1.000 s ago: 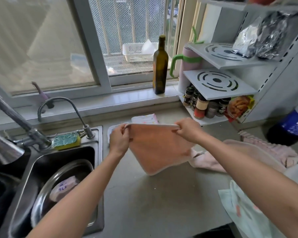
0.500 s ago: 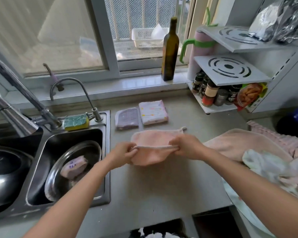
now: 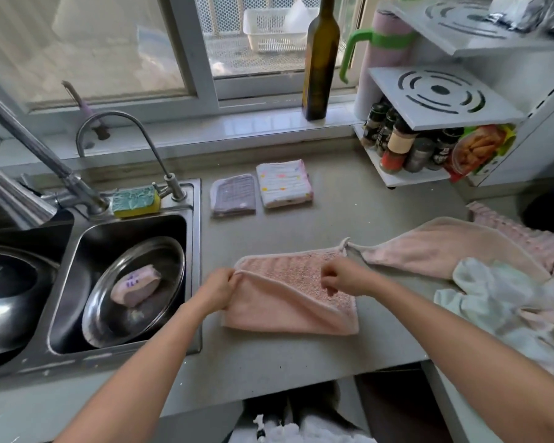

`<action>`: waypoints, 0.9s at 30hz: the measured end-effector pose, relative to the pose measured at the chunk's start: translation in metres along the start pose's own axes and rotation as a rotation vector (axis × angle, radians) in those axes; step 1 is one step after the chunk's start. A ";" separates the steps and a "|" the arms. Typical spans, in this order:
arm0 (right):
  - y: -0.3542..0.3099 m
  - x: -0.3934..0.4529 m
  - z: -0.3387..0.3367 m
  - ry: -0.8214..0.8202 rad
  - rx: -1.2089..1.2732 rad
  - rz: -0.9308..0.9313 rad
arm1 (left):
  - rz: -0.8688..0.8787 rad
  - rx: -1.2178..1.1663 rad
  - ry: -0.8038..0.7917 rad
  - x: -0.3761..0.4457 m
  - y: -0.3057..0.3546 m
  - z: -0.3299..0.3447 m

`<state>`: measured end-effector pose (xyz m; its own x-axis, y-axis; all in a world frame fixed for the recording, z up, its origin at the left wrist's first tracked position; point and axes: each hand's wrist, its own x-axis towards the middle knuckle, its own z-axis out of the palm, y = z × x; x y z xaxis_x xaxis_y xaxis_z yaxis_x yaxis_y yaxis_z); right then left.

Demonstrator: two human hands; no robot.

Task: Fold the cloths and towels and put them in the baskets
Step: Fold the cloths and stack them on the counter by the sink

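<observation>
A pink cloth lies on the grey counter, partly folded over itself, its nubbly side showing on top. My left hand pinches the cloth's left corner. My right hand rests on the upper right part with fingers curled; whether it holds the fabric is unclear. Two folded cloths lie behind: a grey-purple one and a white dotted one. A heap of unfolded towels sits to the right. No basket is on the counter.
A steel sink with a metal bowl is at left, taps and a sponge behind it. A dark bottle stands on the sill. A white rack with spice jars is at right. A white basket sits outside the window.
The pink cloth was held up in the air a second ago; both hands brought it down onto the counter and folded it. My view has tilted downward.
</observation>
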<state>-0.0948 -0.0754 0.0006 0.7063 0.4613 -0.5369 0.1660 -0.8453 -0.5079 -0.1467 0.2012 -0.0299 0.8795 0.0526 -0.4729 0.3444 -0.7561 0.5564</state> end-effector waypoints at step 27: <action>0.000 0.063 0.035 0.747 -0.383 0.144 | -0.123 0.305 0.329 0.050 0.005 0.013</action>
<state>-0.0746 -0.0370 -0.0563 0.9847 0.1569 0.0754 0.1659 -0.9771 -0.1332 -0.1054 0.1913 -0.0592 0.9125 0.3207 -0.2538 0.3837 -0.8861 0.2599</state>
